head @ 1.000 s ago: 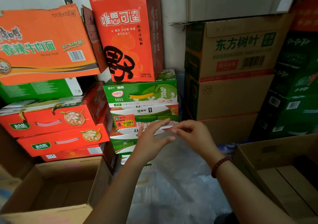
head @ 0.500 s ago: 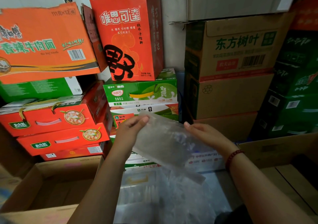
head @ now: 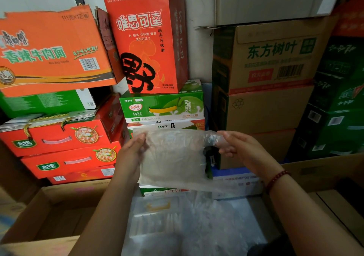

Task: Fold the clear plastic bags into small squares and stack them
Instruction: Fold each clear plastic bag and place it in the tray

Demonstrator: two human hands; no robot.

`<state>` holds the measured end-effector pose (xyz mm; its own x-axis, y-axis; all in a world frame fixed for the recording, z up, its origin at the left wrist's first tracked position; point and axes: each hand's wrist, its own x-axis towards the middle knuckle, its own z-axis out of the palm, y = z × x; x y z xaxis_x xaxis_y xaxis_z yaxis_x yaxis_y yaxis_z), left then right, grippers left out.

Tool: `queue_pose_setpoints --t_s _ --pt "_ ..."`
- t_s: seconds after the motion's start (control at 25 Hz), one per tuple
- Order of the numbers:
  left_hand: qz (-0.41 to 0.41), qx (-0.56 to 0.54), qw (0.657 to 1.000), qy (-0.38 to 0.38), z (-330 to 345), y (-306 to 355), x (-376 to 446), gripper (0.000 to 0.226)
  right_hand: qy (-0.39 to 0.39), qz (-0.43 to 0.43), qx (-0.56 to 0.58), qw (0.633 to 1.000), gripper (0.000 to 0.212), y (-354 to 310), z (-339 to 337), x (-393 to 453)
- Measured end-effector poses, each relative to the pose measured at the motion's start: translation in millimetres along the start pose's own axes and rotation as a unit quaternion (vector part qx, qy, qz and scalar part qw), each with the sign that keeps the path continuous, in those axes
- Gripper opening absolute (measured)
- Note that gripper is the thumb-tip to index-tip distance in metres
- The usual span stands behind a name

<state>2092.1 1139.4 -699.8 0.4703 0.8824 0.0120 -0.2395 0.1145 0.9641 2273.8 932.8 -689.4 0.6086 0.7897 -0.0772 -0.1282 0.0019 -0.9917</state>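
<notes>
A clear plastic bag (head: 173, 159) hangs spread out in the air between both hands, in front of the stacked drink cartons. My left hand (head: 132, 153) pinches its upper left corner. My right hand (head: 240, 149) grips the bunched upper right corner, where the plastic is crumpled round the fingers. Below the hands lies a heap of more clear plastic bags (head: 193, 226), loose and rumpled. No folded squares are visible.
An open brown cardboard box (head: 49, 216) stands at lower left, another open box (head: 334, 187) at lower right. Red and green cartons (head: 59, 137) are stacked behind on the left, brown cartons (head: 266, 78) behind on the right, a red gift bag (head: 145, 39) on top.
The hands were close together a second ago; they have since moved apart and lifted, and the bag now hangs wide and flat between them.
</notes>
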Motion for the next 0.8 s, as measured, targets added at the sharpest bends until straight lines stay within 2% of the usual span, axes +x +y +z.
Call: queue_pose_setpoints --t_s 0.08,0.2,0.32,0.44,0.52,0.64,0.8 --pt "-0.009 -0.004 1.000 0.013 0 1 0 0.014 0.006 -0.011 -0.006 1.000 0.043 0 -3 0" --pt "-0.021 -0.001 0.999 0.029 -2 0 2 0.013 0.029 -0.019 -0.005 0.999 0.032 -1 -6 1" --pt "-0.021 0.001 0.999 0.034 -3 -2 3 0.020 0.068 -0.024 -0.021 0.997 0.020 2 -7 2" --pt "-0.012 0.005 0.999 0.049 -2 0 1 0.018 0.107 -0.026 -0.023 0.994 0.014 1 -7 1" --pt "0.020 0.037 0.996 0.073 -1 0 -1 0.025 0.138 -0.024 -0.088 0.986 0.013 0 -7 1" --pt "0.087 0.116 0.984 0.102 -2 -3 -3 0.037 0.186 -0.042 -0.231 0.954 0.010 5 -3 3" --pt "0.140 0.174 0.969 0.107 -2 -6 -4 0.043 0.213 -0.063 -0.263 0.939 0.010 10 -2 6"
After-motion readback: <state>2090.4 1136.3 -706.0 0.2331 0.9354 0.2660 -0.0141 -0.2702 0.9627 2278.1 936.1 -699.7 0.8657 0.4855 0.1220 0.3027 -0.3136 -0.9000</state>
